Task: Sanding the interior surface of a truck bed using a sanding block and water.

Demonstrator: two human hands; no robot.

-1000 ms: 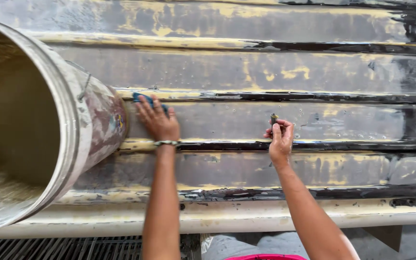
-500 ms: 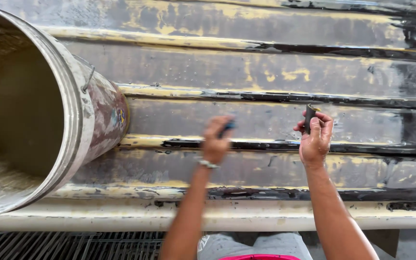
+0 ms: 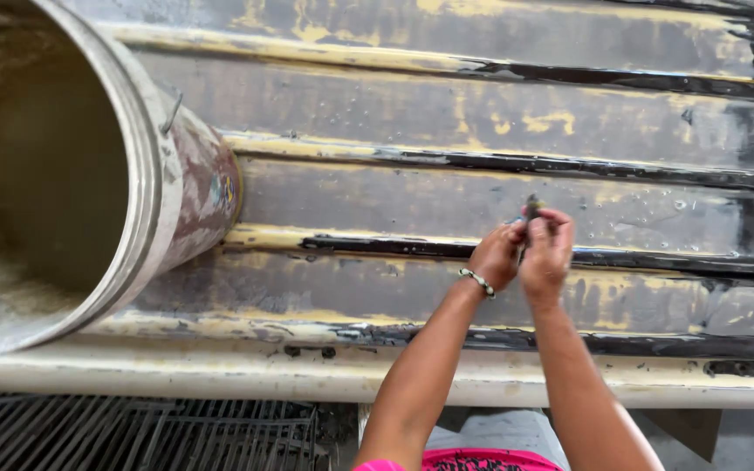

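Pinching small dark tool, ribbed worn metal surface

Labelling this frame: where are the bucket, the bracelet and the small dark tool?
bucket (image 3: 146,187), head view, on its pale rim.
bracelet (image 3: 476,281), head view, on the beads at the left wrist.
small dark tool (image 3: 531,208), head view, on its upper end.

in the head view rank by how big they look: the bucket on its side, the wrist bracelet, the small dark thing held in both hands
1. The bucket, by far the largest, though it lies nearest the camera.
2. and 3. The bracelet and the small dark thing look alike in size; fingers hide part of the latter, so I won't rank them.
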